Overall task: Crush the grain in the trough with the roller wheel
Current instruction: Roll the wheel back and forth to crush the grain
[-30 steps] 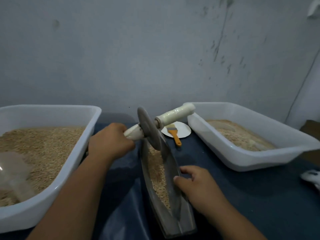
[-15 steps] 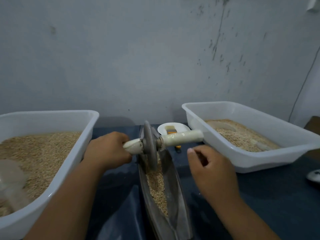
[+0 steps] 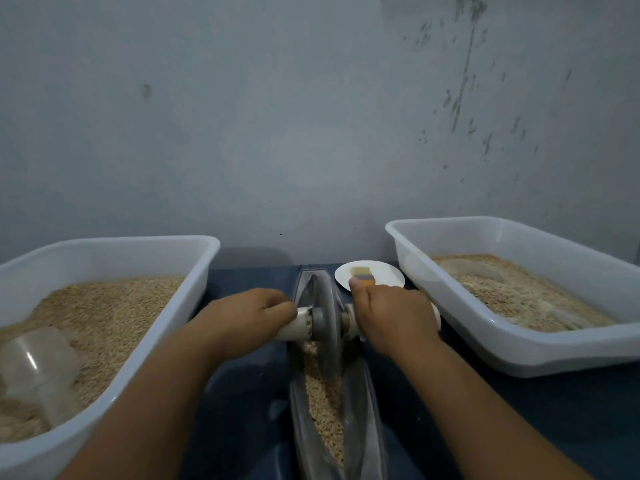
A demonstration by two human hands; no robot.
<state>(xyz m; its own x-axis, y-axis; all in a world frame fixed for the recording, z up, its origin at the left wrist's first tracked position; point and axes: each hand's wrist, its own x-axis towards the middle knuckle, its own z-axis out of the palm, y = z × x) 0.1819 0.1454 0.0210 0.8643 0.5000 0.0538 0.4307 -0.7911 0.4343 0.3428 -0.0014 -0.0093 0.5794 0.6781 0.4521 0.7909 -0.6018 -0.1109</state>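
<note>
I find both hands point(image 3: 249, 318) point(image 3: 393, 317) gripping the handle either side of the wheel point(image 3: 325, 327); grain point(image 3: 323, 403) below still whole, crushing barely begun.

Dull grey metal for the roller wheel point(image 3: 325, 323) and the trough point(image 3: 363, 410), with dry, rough grain point(image 3: 323, 403) inside; smooth off-white handle point(image 3: 294, 329). Left and right of the trough, glossy translucent plastic tubs point(image 3: 194, 271). Beneath, dark matt cloth point(image 3: 242, 410).

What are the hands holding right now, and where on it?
Both grip the roller wheel by its white axle handle: left hand on the left end, right hand on the right end.
</note>
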